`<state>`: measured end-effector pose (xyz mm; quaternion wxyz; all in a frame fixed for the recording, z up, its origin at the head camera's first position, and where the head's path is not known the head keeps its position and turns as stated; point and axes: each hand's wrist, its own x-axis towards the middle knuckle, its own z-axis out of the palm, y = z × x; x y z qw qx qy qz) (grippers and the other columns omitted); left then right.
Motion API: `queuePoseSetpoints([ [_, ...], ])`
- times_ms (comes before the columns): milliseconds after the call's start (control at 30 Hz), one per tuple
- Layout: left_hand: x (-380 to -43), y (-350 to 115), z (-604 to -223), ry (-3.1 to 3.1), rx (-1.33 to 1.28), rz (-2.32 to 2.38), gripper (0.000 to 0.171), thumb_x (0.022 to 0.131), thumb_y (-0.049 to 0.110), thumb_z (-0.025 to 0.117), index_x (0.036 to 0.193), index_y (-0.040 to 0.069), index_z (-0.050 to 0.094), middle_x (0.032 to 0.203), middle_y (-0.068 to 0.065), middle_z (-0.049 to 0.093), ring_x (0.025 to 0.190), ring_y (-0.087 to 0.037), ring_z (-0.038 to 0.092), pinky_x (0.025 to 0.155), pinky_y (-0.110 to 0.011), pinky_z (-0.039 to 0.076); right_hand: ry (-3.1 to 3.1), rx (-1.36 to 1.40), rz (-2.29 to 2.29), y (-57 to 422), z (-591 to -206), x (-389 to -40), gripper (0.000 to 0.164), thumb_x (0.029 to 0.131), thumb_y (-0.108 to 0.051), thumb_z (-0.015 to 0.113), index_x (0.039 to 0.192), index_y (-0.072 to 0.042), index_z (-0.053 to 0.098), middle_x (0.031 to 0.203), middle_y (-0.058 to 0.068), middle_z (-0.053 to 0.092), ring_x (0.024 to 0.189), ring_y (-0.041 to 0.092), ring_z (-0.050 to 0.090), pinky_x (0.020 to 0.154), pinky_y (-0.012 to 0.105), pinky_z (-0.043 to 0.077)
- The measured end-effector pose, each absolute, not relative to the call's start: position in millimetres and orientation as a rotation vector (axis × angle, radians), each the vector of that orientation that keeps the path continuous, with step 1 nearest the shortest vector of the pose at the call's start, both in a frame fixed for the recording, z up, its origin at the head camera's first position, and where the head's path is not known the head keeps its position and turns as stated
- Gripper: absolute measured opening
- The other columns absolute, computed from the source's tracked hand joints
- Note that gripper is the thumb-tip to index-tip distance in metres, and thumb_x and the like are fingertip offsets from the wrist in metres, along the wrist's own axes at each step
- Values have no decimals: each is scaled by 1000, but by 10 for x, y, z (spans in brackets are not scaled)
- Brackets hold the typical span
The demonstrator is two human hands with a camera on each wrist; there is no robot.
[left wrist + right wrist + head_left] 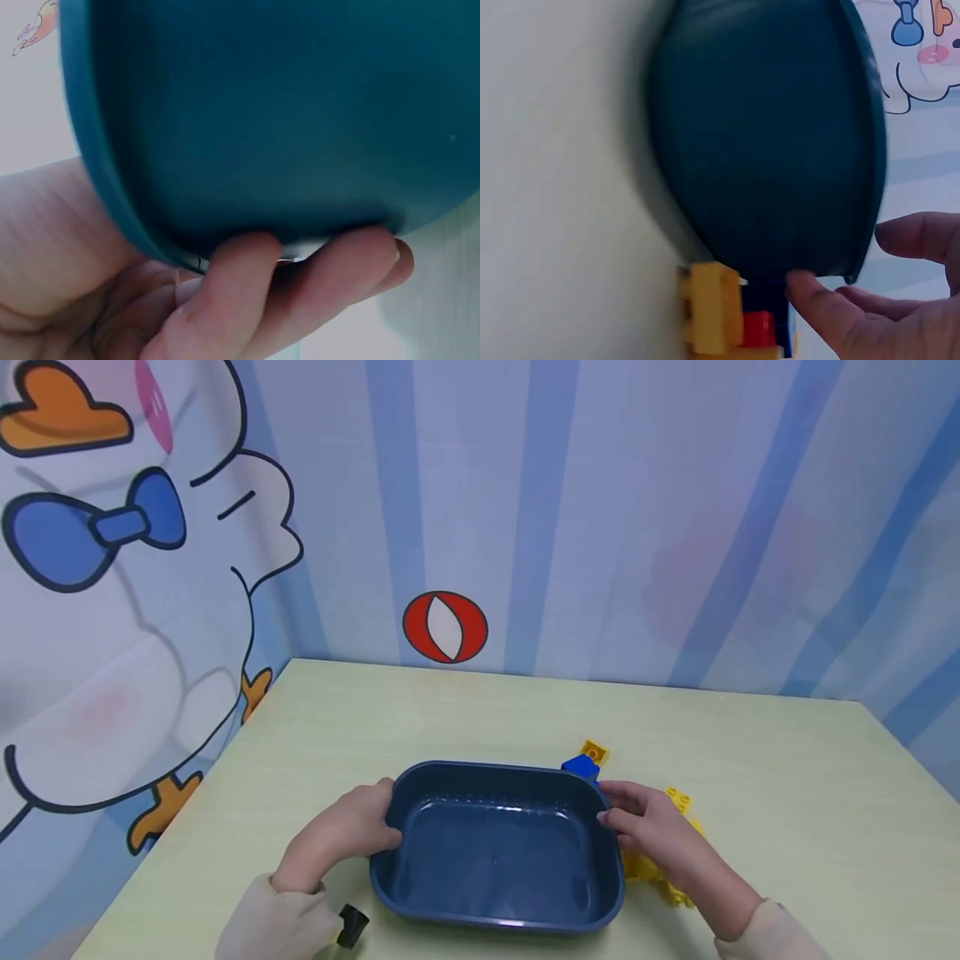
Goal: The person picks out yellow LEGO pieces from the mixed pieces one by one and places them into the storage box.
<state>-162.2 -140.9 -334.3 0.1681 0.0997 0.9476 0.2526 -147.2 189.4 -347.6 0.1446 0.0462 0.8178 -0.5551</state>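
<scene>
A dark blue plastic tray [495, 860] with rounded corners faces up between both hands, its inside bare. My left hand [345, 827] grips its left end, thumb over the rim; in the left wrist view, the fingers [232, 292] curl against the tray's outer wall [285, 135]. At the opposite end my right hand [660, 835] holds the rim. The right wrist view has that thumb [911, 234] at the rim and a fingertip [806, 289] against the wall. Yellow toy bricks [641, 867] lie beside and beneath my right hand, partly hidden by it.
Past the tray's far right corner lie a blue brick [581, 767] and a small yellow brick [594, 752]. A red brick [757, 330] shows among the yellow ones. The pale table [810, 793] meets a striped, cartoon-printed wall [615, 527] at the back. Near my left sleeve is a black piece [352, 927].
</scene>
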Motion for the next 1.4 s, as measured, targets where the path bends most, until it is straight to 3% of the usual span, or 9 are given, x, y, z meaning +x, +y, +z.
queuePoseSetpoints([
  [333,-1660,-1423,-3347,2658,290,715,56,80,3,65,126,-14,39,98,-18,59,63,-17,57,57,-30,48,2408,-76,-1547,1986,-3321,-1632,48,93,-8,47,137,8,35,131,28,45,115,39,50,84,42,49],
  [767,-1656,-1443,-3347,2646,290,741,64,79,1,64,132,-16,32,100,-19,59,59,-17,56,56,-30,46,2569,-249,-1274,2096,-3077,-1935,42,91,-3,52,131,7,44,129,31,46,111,41,51,82,45,50],
  [1033,-1677,-1429,-3362,2622,258,737,69,79,3,64,136,-15,28,104,-19,58,59,-16,56,56,-30,46,2610,-294,-1134,2192,-3066,-2152,44,85,2,52,129,6,47,127,31,46,112,44,49,82,47,49],
  [1400,-1662,-1448,-3363,2599,259,792,66,79,1,64,134,-15,30,107,-21,58,60,-17,57,57,-31,47,2770,-594,-808,2209,-3052,-2375,49,75,13,55,123,3,55,127,25,50,114,46,46,77,41,52],
])
